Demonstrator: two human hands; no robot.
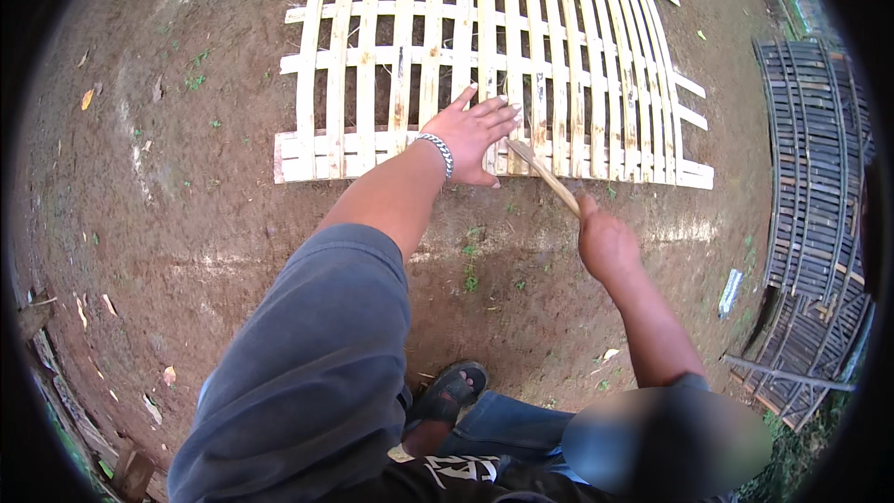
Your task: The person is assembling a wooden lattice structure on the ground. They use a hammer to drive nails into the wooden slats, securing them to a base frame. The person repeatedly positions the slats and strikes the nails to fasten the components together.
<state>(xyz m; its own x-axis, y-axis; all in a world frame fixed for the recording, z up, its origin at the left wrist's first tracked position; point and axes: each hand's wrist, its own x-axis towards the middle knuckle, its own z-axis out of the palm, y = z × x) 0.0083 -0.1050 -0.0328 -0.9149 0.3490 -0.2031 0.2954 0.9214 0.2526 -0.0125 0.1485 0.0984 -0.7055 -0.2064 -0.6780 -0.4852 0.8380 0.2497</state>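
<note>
A lattice panel point(399, 84) of pale split-bamboo or wooden slats lies on the dirt, its long slats crossing several crosspieces. My left hand point(468, 135), with a chain bracelet at the wrist, rests flat on the slats near the panel's close edge, fingers spread and holding nothing. My right hand point(607, 237) is closed round the lower end of a wooden-handled tool point(556, 184). The tool slants up and left, its far end at the panel's near edge beside my left fingers. I cannot make out the shape of that end.
Bare brown soil point(214, 205) with small weeds and dry leaves surrounds the panel. On the right lie dark slatted racks point(808, 168), with a metal-looking pole point(792, 371) across the lower one. Boards point(70, 401) edge the lower left. My sandalled foot point(452, 391) stands below the panel.
</note>
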